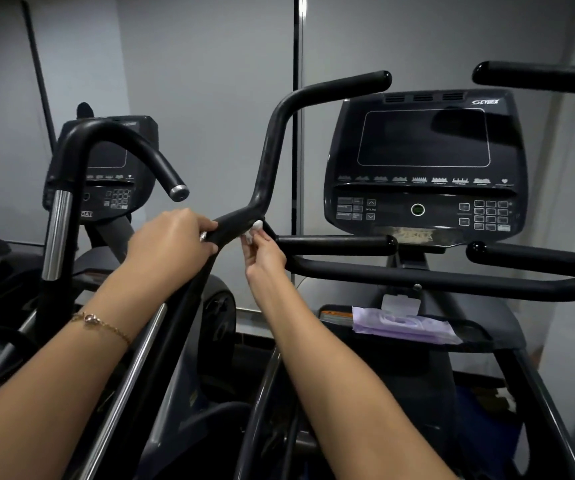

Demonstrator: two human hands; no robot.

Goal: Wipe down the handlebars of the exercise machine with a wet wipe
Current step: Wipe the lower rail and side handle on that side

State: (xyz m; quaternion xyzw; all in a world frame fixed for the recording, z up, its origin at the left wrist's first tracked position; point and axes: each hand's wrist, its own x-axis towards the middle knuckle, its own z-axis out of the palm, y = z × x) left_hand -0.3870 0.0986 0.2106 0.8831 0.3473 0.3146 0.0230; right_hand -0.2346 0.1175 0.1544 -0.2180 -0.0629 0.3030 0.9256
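Observation:
A black bent handlebar [272, 157] of the exercise machine rises from the centre and curves right at the top. My left hand [171, 242] grips its lower stretch, fingers wrapped over the bar. My right hand [265, 252] pinches a small white wet wipe [255, 230] and presses it against the bar's bend, just right of my left hand. A second short black handlebar [334, 244] runs rightward from that bend. More black bars [539, 256] sit at the right.
The machine's console [424, 164] with a dark screen and keypad stands at the right. A purple wet wipe pack [404, 323], flap open, lies on the shelf below it. A neighbouring machine with a curved black and chrome handle [57, 233] stands at the left.

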